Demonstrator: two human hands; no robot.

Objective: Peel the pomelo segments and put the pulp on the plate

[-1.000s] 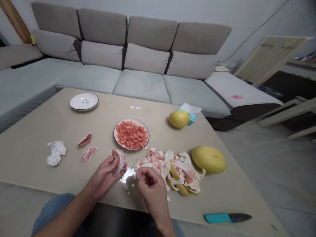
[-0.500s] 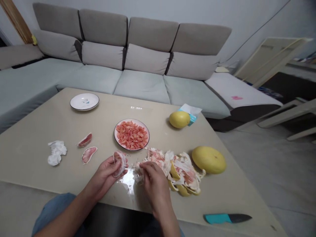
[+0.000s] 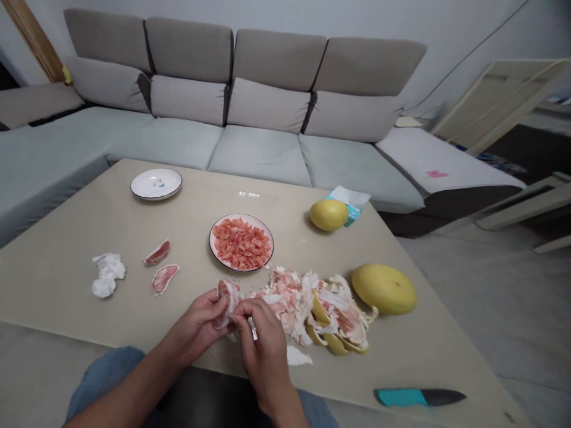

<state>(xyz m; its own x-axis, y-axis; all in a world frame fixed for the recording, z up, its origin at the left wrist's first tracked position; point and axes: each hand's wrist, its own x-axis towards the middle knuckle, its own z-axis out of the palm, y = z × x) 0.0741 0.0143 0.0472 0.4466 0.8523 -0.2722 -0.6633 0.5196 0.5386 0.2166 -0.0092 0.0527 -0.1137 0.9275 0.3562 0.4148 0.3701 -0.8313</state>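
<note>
Now the right hand point(image 3: 263, 342) has left the pomelo peel pile point(image 3: 297, 306); its fingers point(image 3: 250, 310) pinch the edge of the pomelo segment point(image 3: 228, 303), cupped in the left hand's point(image 3: 194, 327) curled fingers above the counter point(image 3: 66, 285).

curved pomelo segment point(image 3: 228, 302): pink flesh, white membrane;
oval whole pomelo point(image 3: 384, 289): plain yellow rind;
steel-bladed kitchen knife point(image 3: 419, 397): teal handle, black blade

Pomelo segment point(image 3: 228, 300) fills the gap between left fingers point(image 3: 209, 303) and right fingers point(image 3: 252, 310). Right of right fingers: peel pile point(image 3: 303, 309) blocks. Ahead: narrow strip of tabletop, then plate of pomelo pulp point(image 3: 241, 242). Left of left fingers: tabletop point(image 3: 89, 315) passable up to membrane scrap point(image 3: 164, 279).
</note>
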